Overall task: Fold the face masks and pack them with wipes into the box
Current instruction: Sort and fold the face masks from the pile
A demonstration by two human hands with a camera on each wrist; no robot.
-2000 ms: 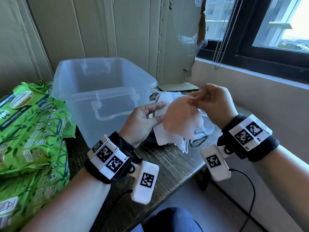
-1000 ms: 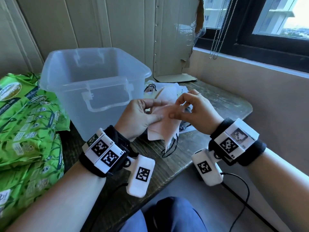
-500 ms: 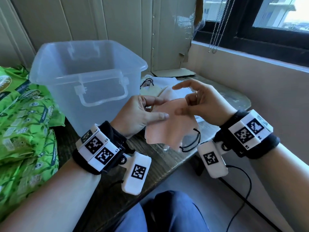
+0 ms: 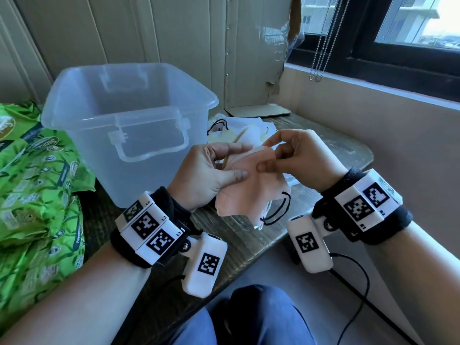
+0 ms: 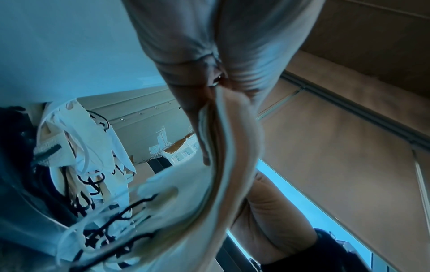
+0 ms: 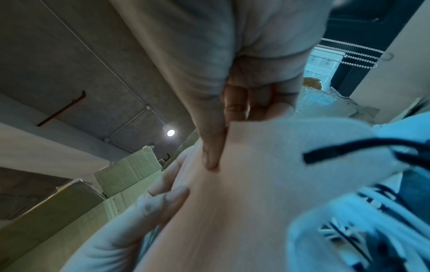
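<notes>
A dark, weathered wooden table [image 4: 239, 235] stands in a corner between pale panelled walls and a black-framed window. At its left edge lie glossy green packs of wipes [image 4: 37, 185] (stacked, none in the box as far as the picture shows), and just beside them stands the clear plastic storage box with a hinged handle [image 4: 129, 125], which looks empty, though its floor is hard to read through the cloudy wall. In front of the box the left hand [image 4: 206, 178] pinches the salmon-pink fabric face mask with black ear loops [image 4: 251, 192], thumb on the near face and fingers curled behind it. Half a second ago the mask hung open as a flat sheet; now its upper edge is doubled over and the two thumbs almost meet on the fold, so the first fold is, I judge, being creased and the mask is not yet ready to pack. The right hand [image 4: 296, 155] pinches the mask's top right corner between thumb and fingers. Behind the hands a heap of white and pale yellow masks [image 4: 239, 128] waits on the table, partly hidden by them, so their number cannot be told. Both wrist views are blurred and blue-tinted; they show fingers on the mask [image 6: 232, 202] and tangled loops, little more.
</notes>
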